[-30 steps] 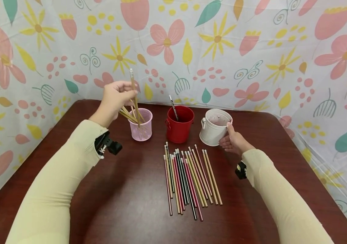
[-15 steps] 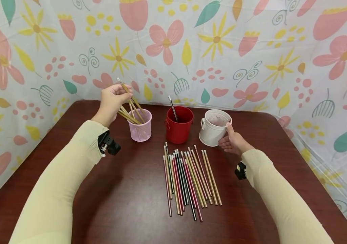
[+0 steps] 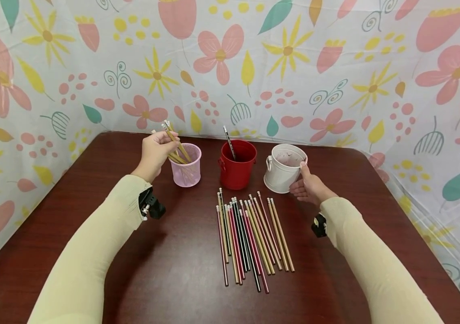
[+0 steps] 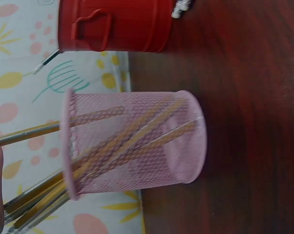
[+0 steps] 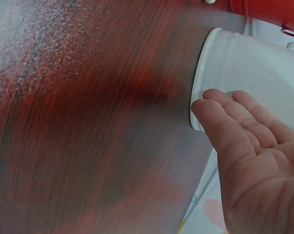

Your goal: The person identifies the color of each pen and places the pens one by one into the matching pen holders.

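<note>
My left hand pinches a gold pencil above the pink mesh cup. The pencil's lower end is inside the cup, above its bottom. Several other gold pencils lean in that cup, their tops partly behind the hand. My right hand rests against the side of the white bucket, fingers straight and thumb at the rim. Beside it, the red bucket holds a black patterned pencil.
Several gold, red and black pencils lie side by side on the dark wooden table, in front of the buckets. A flower-print cloth hangs behind and around the table.
My left hand has moved down with the gold pencil, which has sunk deeper into the pink mesh cup and tilted left. The right hand stays at the white bucket.
</note>
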{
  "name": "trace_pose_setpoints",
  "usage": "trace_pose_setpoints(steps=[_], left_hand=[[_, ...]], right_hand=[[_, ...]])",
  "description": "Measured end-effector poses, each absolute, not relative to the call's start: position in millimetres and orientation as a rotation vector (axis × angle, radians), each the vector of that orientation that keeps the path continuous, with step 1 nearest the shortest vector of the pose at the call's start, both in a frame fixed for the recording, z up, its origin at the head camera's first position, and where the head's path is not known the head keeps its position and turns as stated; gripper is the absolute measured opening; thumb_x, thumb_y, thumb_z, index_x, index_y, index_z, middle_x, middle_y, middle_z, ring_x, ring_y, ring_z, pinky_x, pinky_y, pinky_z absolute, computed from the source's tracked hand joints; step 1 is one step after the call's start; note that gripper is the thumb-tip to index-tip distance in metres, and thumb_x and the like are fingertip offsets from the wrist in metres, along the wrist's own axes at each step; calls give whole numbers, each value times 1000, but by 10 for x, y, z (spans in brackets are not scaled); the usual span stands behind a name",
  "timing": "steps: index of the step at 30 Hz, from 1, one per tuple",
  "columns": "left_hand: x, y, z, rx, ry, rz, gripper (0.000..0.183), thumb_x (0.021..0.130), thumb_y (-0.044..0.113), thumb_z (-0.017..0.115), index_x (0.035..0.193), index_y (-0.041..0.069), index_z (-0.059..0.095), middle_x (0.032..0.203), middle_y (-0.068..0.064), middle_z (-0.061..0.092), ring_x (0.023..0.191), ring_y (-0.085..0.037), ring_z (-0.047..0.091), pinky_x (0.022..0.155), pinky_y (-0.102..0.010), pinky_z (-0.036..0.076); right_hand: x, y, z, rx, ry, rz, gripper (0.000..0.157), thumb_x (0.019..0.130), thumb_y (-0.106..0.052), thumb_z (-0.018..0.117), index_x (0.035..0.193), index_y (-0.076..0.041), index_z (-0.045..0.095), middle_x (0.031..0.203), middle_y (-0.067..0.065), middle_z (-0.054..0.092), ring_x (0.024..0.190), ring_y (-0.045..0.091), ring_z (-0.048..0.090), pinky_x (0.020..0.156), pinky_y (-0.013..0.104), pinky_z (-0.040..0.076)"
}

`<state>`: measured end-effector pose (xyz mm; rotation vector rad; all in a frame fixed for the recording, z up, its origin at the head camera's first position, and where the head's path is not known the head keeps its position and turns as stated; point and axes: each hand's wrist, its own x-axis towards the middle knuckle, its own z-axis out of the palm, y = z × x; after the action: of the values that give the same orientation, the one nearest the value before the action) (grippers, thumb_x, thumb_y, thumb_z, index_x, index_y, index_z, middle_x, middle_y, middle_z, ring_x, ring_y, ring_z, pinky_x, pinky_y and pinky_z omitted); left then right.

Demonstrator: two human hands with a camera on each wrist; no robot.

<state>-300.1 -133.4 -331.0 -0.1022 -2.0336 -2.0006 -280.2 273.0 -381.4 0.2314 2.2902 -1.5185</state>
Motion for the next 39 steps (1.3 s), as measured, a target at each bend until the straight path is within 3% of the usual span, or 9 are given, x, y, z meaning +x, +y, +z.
trace_pose_setpoints(steps=[6,12,15,19,23,26,31,39], left_hand=[[-3032,-1263,-3468,-56,-2043,-2065,21,82,-13,60,103,-17,61,78,-6,67,66,-5,61,65,-17,53],[-3053,-1238,-3598,17,-2141,-2003,24,83,-10,61,105,-18,61,72,5,63,65,-1,57,64,-14,49],[-3048,-1252,-3643,43,-2172,-1983,23,83,-9,62,105,-17,63,79,-4,67,69,-1,57,67,-14,49],[-3023,-1303,-3662,39,-2194,-1948,23,84,-7,62,105,-18,64,102,-23,68,77,0,58,72,-15,49],[-2988,-1383,-3655,52,-2195,-1918,26,84,-6,62,107,-17,64,112,-27,63,77,4,57,73,-14,48],[-2969,-1453,-3665,64,-2198,-1914,26,84,-4,63,107,-18,63,106,-21,67,73,5,57,73,-14,49],[-2923,-1561,-3709,106,-2223,-1921,28,87,1,64,107,-18,63,86,-2,67,66,3,60,69,-13,51],[-2816,-1499,-3835,124,-2497,-2090,36,93,3,53,121,-20,52,110,-33,61,58,-5,61,63,-21,56]], right_hand=[[-2819,2763,-3864,212,2287,-1525,101,94,-66,5,116,21,51,103,22,65,85,20,62,79,34,51],[-2892,2845,-3967,148,2235,-1562,103,91,-73,14,109,18,58,101,22,66,89,24,63,82,37,51],[-2835,2765,-3913,184,2277,-1515,104,92,-69,6,118,21,51,111,27,62,95,26,61,89,41,49],[-2795,2706,-3856,215,2290,-1494,101,94,-63,0,124,23,44,122,34,54,100,30,59,93,45,46],[-2807,2711,-3832,236,2297,-1495,100,95,-62,1,123,23,45,120,33,56,97,28,60,93,44,46],[-2818,2727,-3825,242,2308,-1498,99,95,-62,3,121,23,46,111,28,62,89,23,62,88,40,49],[-2812,2720,-3815,235,2306,-1492,100,95,-63,2,121,23,46,114,30,60,89,23,62,88,40,49],[-2810,2730,-3821,228,2309,-1497,100,95,-63,2,121,23,46,115,31,59,88,23,62,86,39,49]])
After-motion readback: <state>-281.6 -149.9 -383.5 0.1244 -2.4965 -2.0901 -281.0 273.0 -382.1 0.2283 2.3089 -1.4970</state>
